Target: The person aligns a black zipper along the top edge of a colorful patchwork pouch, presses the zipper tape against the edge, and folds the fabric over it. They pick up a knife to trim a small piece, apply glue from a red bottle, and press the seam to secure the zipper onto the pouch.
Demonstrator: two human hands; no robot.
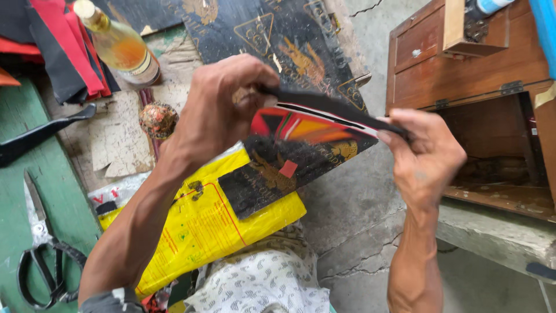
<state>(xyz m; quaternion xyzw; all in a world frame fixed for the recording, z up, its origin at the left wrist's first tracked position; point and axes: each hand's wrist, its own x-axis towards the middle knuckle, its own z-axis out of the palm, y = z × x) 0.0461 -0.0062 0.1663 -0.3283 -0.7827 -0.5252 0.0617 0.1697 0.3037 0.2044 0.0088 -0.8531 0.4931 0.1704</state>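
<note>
Overhead, left hand (223, 107), right hand (425, 153), strip (333, 107) ends pinched

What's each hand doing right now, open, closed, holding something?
Left hand: closed, pinching one end of a black strip.
Right hand: closed, pinching the strip's other end.

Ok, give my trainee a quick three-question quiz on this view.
1. True or false: both hands grip the black strip.
2. What lies at the lower left on the green surface: A scissors, B hammer, C pliers?
3. What colour is the bag on the lap?

Key: 1 true, the left hand and right hand each pinch an end. 2 A, scissors. 3 yellow.
</note>
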